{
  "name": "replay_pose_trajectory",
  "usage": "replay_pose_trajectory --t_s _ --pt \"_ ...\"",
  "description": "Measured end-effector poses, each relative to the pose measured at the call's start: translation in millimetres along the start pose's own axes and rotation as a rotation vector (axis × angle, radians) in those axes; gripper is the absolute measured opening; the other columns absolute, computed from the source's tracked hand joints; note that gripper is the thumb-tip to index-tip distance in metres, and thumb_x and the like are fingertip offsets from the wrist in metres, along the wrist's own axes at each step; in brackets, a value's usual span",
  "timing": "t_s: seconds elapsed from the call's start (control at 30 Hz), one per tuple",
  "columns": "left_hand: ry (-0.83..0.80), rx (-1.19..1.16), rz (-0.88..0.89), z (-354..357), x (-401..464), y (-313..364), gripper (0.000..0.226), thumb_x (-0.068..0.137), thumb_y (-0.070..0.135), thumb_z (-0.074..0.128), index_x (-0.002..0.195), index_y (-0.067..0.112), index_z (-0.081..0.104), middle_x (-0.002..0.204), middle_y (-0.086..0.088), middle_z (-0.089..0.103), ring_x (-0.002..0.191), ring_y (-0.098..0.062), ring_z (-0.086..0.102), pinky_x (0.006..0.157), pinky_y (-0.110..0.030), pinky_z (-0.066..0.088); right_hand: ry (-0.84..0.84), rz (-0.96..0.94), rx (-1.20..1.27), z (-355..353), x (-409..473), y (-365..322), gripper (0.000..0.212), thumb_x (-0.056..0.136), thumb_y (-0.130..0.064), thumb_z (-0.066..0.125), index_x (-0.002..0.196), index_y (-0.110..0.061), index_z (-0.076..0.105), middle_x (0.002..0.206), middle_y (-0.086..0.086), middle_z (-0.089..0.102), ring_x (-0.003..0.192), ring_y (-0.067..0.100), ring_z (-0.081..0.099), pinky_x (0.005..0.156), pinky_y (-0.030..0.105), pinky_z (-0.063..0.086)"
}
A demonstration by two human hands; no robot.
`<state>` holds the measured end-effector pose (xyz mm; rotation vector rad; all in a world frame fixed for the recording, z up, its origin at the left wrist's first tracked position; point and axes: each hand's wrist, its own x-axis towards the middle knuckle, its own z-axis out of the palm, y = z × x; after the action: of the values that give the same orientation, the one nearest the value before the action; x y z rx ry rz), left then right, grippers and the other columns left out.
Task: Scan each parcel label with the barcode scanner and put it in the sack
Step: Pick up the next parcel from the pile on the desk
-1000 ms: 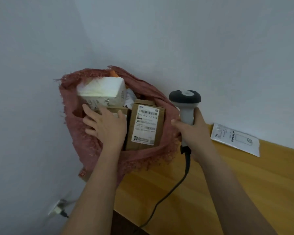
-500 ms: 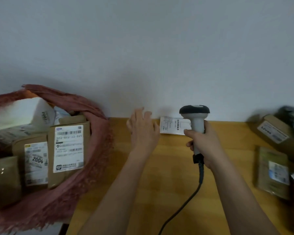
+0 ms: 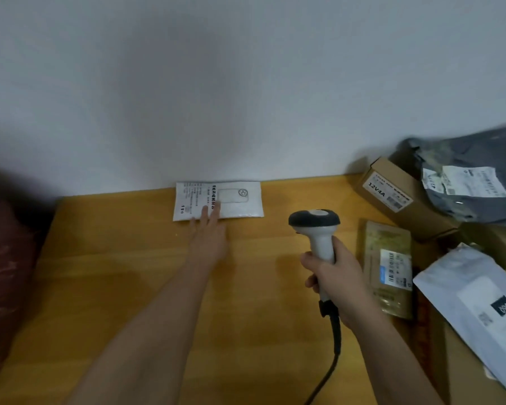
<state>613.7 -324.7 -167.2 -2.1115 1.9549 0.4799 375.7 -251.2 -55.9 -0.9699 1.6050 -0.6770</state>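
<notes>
The wooden worktop [image 3: 146,287] fills the lower view, running up to a pale wall, and everything here is placed from the barcode scanner [image 3: 316,229] standing near its middle. Far off to the scanner's left, at the worktop's edge, bulges the dark red sack [image 3: 0,273], blurred and only partly in view. To the scanner's right and beyond it, a grey plastic mailer [image 3: 473,182] with a crumpled white label is heaped on a brown box marked 12V4A [image 3: 392,191]. Right of the scanner and nearer the camera lies a white mailer bag [image 3: 479,311], running off the edge of view. Just right of the scanner, a flat brown parcel [image 3: 389,267] lies label up, its near end partly hidden behind the wrist. Beyond the scanner and to its left, against the wall, sits a flat white packet [image 3: 219,200], printed side up. The right hand [image 3: 336,282] is wrapped tight round the scanner's pale handle, the dark head upright and its black cable [image 3: 333,346] trailing down toward the camera. The left hand [image 3: 209,238], left of the scanner, reaches out flat with fingers [image 3: 214,211] extended and close together, their tips resting on the near edge of the white packet.
</notes>
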Motion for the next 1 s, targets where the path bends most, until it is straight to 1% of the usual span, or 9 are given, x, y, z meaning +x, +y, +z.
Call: replay_pose_trajectory --t_s 0.1,0.27,0.47,0.6,0.7,0.77,0.83,0.93,1.0 --pt "-0.022 0.099 0.007 10 8 2 0.069 0.097 0.018 0.046 0.156 0.010 0.010 0.165 -0.002 -0.001 0.151 -0.024 -0.006 0.120 -0.052 -0.002 -0.048 0.024 -0.008 -8 6 10 0.014 0.093 -0.016 0.065 0.101 -0.023 0.057 0.091 0.011 0.063 0.050 0.007 0.059 0.052 0.024 0.047" --pt "0.090 0.069 0.025 17 -9 6 0.037 0.091 0.017 0.054 0.127 0.012 0.054 0.149 -0.003 0.036 0.144 -0.020 0.024 0.121 -0.050 0.009 -0.063 0.057 0.022 -16 12 15 0.015 0.094 -0.015 0.065 0.102 -0.025 0.056 0.089 0.009 0.061 0.050 0.008 0.058 0.054 0.029 0.048" --pt "0.037 0.156 -0.030 4 11 5 0.031 0.092 0.016 0.052 0.122 0.021 0.060 0.163 -0.008 -0.016 0.149 -0.032 -0.017 0.119 -0.054 -0.010 -0.102 0.045 0.048 -14 17 18 0.016 0.092 -0.015 0.066 0.101 -0.025 0.057 0.091 0.009 0.061 0.049 0.007 0.059 0.052 0.024 0.048" --pt "0.014 0.221 -0.013 7 23 7 0.067 0.094 0.026 0.054 0.152 0.009 0.025 0.164 -0.004 -0.001 0.151 -0.022 -0.004 0.120 -0.055 -0.005 -0.080 0.057 0.048 -12 23 27 0.015 0.093 -0.016 0.066 0.100 -0.026 0.057 0.086 0.005 0.061 0.047 0.006 0.058 0.050 0.024 0.047" --pt "0.315 -0.010 0.114 -4 -2 29 0.046 0.091 0.018 0.060 0.135 0.005 0.051 0.148 -0.010 0.043 0.140 -0.021 0.035 0.120 -0.047 0.017 -0.066 0.076 0.078 -17 18 30 0.016 0.093 -0.014 0.065 0.099 -0.027 0.057 0.087 0.005 0.062 0.047 0.006 0.058 0.050 0.024 0.048" --pt "0.642 -0.274 0.202 -15 -30 49 0.030 0.087 0.008 0.068 0.116 0.003 0.065 0.118 -0.012 0.065 0.110 -0.023 0.060 0.099 -0.039 0.045 -0.052 0.089 0.100 -21 14 29 0.018 0.093 -0.013 0.066 0.098 -0.028 0.057 0.088 0.006 0.063 0.048 0.007 0.059 0.053 0.027 0.049" --pt "0.833 -0.660 0.085 -24 -59 64 0.022 0.085 0.009 0.072 0.106 0.012 0.066 0.104 -0.002 0.065 0.091 -0.010 0.059 0.075 -0.024 0.051 -0.031 0.092 0.111 -23 11 28 0.019 0.092 -0.013 0.066 0.097 -0.029 0.056 0.086 0.006 0.063 0.048 0.007 0.059 0.055 0.030 0.049" --pt "0.687 -1.298 -0.274 -17 -91 71 0.015 0.088 0.014 0.070 0.093 0.025 0.062 0.101 0.002 0.068 0.087 -0.013 0.069 0.062 -0.028 0.058 -0.012 0.088 0.121 -23 9 29 0.018 0.091 -0.014 0.066 0.097 -0.028 0.056 0.083 0.006 0.062 0.048 0.008 0.059 0.055 0.032 0.049" --pt "0.500 -1.303 -0.443 3 -102 66 0.014 0.092 0.011 0.064 0.095 0.023 0.060 0.113 -0.008 0.067 0.097 -0.023 0.068 0.072 -0.037 0.059 -0.018 0.085 0.107 -21 6 31 0.017 0.092 -0.015 0.066 0.099 -0.028 0.057 0.083 0.005 0.063 0.048 0.008 0.059 0.056 0.032 0.049"
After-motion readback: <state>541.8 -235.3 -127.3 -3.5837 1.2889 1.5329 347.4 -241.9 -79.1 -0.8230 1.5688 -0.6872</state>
